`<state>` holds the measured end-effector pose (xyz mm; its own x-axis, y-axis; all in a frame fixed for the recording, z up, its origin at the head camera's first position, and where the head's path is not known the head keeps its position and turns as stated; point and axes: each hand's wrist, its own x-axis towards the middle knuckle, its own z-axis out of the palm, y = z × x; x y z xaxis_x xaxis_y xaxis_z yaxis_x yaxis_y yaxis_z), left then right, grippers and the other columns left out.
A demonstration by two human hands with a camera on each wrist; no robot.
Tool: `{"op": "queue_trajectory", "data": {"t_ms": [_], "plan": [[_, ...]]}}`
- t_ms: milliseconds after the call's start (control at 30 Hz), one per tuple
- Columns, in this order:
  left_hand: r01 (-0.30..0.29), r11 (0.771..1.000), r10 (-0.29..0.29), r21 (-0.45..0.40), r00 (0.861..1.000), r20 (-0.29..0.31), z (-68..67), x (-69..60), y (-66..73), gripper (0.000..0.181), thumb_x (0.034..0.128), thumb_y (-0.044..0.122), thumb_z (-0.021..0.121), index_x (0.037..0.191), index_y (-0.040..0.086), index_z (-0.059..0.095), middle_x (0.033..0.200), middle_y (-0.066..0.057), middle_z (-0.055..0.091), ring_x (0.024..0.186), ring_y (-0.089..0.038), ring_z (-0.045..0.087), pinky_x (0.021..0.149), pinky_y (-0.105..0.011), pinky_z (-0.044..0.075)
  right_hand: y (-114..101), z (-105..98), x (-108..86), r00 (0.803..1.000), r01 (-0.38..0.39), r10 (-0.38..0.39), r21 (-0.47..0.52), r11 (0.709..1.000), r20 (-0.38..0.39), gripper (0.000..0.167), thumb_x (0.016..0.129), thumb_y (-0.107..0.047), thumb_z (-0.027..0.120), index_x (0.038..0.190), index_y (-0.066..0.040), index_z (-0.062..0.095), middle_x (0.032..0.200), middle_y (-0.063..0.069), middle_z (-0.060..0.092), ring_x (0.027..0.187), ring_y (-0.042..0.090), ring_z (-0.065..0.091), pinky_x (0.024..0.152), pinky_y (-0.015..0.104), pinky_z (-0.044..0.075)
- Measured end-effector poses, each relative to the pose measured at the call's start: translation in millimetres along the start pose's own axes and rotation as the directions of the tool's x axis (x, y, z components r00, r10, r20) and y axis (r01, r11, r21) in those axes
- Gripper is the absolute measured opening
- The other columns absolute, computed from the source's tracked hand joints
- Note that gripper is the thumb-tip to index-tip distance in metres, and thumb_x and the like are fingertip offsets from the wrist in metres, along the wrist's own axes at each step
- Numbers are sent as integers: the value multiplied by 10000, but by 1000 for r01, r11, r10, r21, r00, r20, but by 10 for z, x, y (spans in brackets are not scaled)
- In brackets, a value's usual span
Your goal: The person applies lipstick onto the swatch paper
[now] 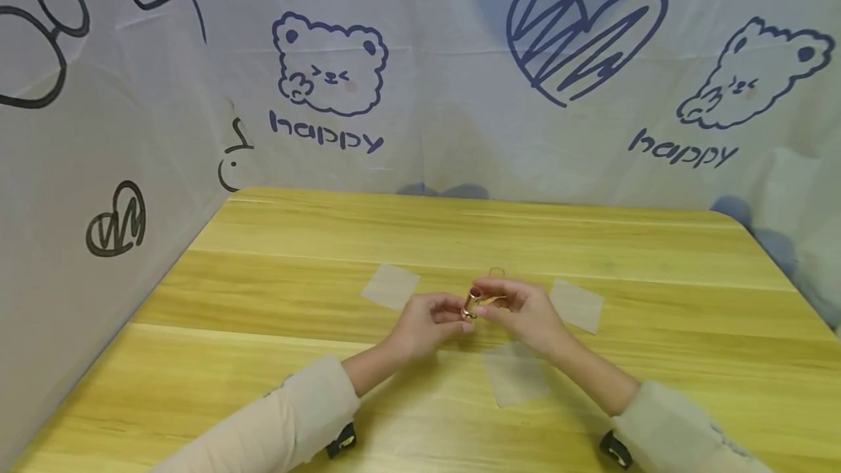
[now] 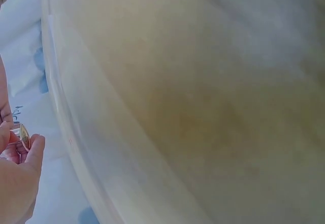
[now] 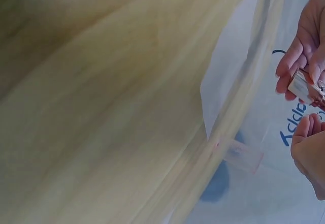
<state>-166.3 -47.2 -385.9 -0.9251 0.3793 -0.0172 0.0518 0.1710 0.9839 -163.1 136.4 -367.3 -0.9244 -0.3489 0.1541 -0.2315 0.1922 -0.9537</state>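
Note:
A gold lipstick (image 1: 471, 303) with a dark red tip stands nearly upright between both hands, above the table. My left hand (image 1: 427, 323) holds its lower end between thumb and fingers; the gold base (image 2: 25, 136) shows in that grip in the left wrist view. My right hand (image 1: 525, 311) comes from the other side, its thumb and forefinger pinching the upper tube. In the right wrist view the right hand (image 3: 311, 155) is cut off by the frame's edge, so its fingertips are hidden. Just behind this hand is a clear cap (image 1: 497, 271), partly covered by the fingers.
On the wooden table (image 1: 263, 298) lie three pale square sheets: a left sheet (image 1: 391, 285), a right sheet (image 1: 578, 305) and a near sheet (image 1: 514, 374) below the hands. A white cloth with drawings (image 1: 447, 93) hangs behind the table and along its left side.

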Motion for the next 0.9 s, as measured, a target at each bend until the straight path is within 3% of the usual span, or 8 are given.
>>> {"op": "queue_trajectory", "data": {"t_ms": [400,633,900], "plan": [[18,999,-17,-36,999,40,23,-51,26,276,830,-26,644,1076,-132,580,1063,-256,638,940,-269,669,792,-261,568,-1,38,-2,999,-42,42,-7,999,12,334,841,-44,655,1118,131,589,1110,296,616,848,5,614,757,168,536],[26,1000,-26,-7,1000,14,30,-59,-14,258,815,-8,670,1044,-109,610,1025,-237,659,905,-247,677,766,-236,569,12,57,-12,999,-41,41,-24,999,7,297,828,-36,665,1066,134,614,1074,286,634,843,-18,618,764,160,537],[-1,999,1,37,1000,-13,26,-84,-4,263,792,4,697,1025,-101,633,992,-230,675,876,-253,686,737,-229,573,14,71,-38,1000,-17,15,-94,995,-27,239,808,-64,693,1000,76,672,1045,233,665,858,-25,619,764,161,537]]}}
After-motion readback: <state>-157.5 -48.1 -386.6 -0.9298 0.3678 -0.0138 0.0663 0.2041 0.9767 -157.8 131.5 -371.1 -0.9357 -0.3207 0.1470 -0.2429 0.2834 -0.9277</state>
